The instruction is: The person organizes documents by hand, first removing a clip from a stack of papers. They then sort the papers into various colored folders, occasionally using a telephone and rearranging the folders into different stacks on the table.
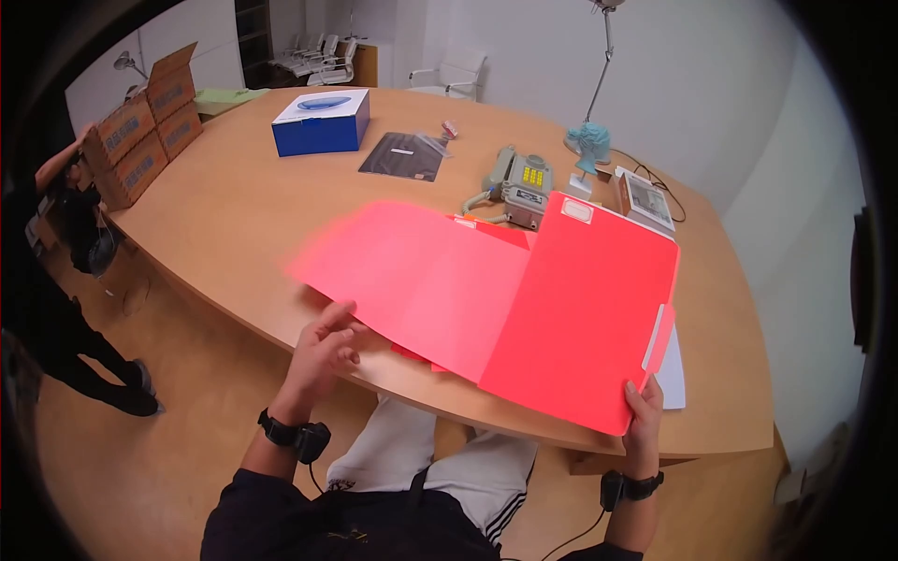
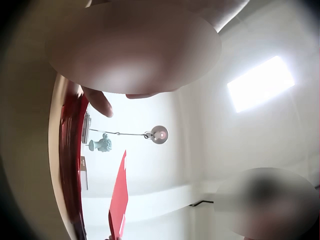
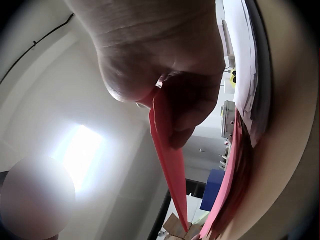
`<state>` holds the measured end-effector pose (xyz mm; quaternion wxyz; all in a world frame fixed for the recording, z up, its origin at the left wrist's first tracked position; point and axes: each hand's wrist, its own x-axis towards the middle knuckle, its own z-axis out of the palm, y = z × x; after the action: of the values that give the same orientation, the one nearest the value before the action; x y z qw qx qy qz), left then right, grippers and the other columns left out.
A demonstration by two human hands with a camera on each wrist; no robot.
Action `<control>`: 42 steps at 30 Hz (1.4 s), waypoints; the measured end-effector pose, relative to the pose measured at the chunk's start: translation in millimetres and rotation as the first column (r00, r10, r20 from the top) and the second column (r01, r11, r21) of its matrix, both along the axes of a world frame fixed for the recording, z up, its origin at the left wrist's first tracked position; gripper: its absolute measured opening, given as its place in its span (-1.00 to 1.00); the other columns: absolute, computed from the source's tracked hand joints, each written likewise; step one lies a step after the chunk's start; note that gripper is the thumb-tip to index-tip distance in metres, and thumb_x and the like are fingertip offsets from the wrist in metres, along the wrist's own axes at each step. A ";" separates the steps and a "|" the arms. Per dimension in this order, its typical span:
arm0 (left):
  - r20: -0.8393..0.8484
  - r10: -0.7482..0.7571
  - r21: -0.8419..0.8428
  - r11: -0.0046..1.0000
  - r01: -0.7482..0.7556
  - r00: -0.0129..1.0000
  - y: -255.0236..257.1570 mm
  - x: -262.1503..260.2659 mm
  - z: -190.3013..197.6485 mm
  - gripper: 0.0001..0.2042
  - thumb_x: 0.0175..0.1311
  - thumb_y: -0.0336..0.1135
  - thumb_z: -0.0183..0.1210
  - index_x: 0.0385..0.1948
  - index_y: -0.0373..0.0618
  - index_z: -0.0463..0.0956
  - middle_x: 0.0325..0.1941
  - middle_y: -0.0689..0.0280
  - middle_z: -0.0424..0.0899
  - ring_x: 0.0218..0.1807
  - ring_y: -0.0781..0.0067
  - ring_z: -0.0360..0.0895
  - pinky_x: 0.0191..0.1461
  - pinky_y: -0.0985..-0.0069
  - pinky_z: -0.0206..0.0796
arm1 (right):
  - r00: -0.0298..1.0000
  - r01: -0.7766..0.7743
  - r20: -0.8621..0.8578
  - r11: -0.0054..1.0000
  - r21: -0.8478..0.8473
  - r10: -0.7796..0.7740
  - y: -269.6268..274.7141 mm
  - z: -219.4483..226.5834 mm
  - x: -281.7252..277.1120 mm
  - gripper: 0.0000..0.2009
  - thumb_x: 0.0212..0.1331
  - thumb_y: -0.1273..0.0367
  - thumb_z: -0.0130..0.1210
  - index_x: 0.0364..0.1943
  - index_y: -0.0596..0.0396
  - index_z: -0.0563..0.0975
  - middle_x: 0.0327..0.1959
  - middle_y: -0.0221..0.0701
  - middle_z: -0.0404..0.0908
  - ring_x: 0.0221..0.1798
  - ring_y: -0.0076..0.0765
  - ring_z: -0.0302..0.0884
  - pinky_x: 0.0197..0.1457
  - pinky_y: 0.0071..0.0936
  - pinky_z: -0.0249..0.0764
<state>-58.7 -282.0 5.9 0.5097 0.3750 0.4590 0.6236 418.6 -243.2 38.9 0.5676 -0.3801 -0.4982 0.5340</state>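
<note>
A red file folder (image 1: 585, 309) lies spread wide over the desk, its tab on the right edge and a white label at the top. My right hand (image 1: 644, 411) grips its lower right corner, thumb on top; the right wrist view shows the fingers curled behind the red folder (image 3: 169, 155). The left flap (image 1: 421, 285) slants out over more red folders (image 1: 496, 230), its far left corner blurred. By that flap's lower edge is my left hand (image 1: 323, 351), fingers loosely bent and holding nothing. White papers (image 1: 675, 374) show partly beneath the folder's right side.
Behind the folder stand a grey telephone (image 1: 524, 182), a teal bust (image 1: 589, 145) and a desk lamp (image 1: 606, 56). Farther left are a dark flat pouch (image 1: 404, 156), a blue-and-white box (image 1: 321, 123) and brown cartons (image 1: 140, 140). Another person (image 1: 65, 309) stands at the left.
</note>
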 end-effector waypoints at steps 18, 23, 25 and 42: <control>-0.955 0.295 0.221 0.706 0.673 0.004 4.8 71.4 46.1 -0.55 0.12 -0.32 0.25 0.08 -0.22 0.44 0.29 0.05 0.42 0.19 -0.08 0.43 0.24 0.11 0.35 | 0.945 0.163 -0.290 0.986 0.023 -0.149 -17.0 -18.3 35.6 -0.55 0.39 0.39 -0.05 0.31 0.27 0.27 0.23 -0.19 0.49 0.20 -0.22 0.54 0.24 -0.27 0.50; -0.996 0.094 0.086 0.926 0.367 -0.003 8.1 64.5 32.1 -0.29 0.11 -0.12 0.33 0.26 -0.30 0.26 0.31 -0.26 0.29 0.30 -0.31 0.32 0.37 0.07 0.23 | 0.972 0.129 -0.198 0.992 0.014 -0.123 -14.1 -14.1 19.4 -0.58 0.39 0.41 -0.04 0.28 0.27 0.30 0.19 -0.19 0.52 0.18 -0.26 0.55 0.24 -0.33 0.48; -0.994 0.067 0.042 0.960 0.276 -0.082 10.0 62.4 25.6 -0.21 0.10 -0.04 0.34 0.30 -0.33 0.21 0.29 -0.36 0.25 0.31 -0.37 0.29 0.38 0.06 0.23 | 0.985 0.077 -0.155 0.997 0.014 -0.074 -8.2 -10.7 8.0 -0.60 0.38 0.44 -0.03 0.26 0.28 0.32 0.18 -0.19 0.53 0.16 -0.28 0.56 0.24 -0.36 0.48; -0.999 -0.024 -0.031 0.975 0.221 -0.033 27.5 75.2 32.0 -0.42 0.11 0.02 0.33 -0.01 -0.29 0.42 -0.22 -0.01 0.63 -0.08 -0.01 0.54 -0.08 0.21 0.51 | 0.961 -0.201 0.132 0.942 -0.271 0.243 54.1 5.6 -83.8 -0.65 0.44 0.44 -0.08 0.23 0.28 0.33 0.12 -0.28 0.55 0.09 -0.47 0.53 0.14 -0.49 0.47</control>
<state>16.5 -254.5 38.0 0.0547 0.7801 0.6047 0.1508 334.8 -189.1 44.4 0.4073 -0.4337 -0.5100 0.6212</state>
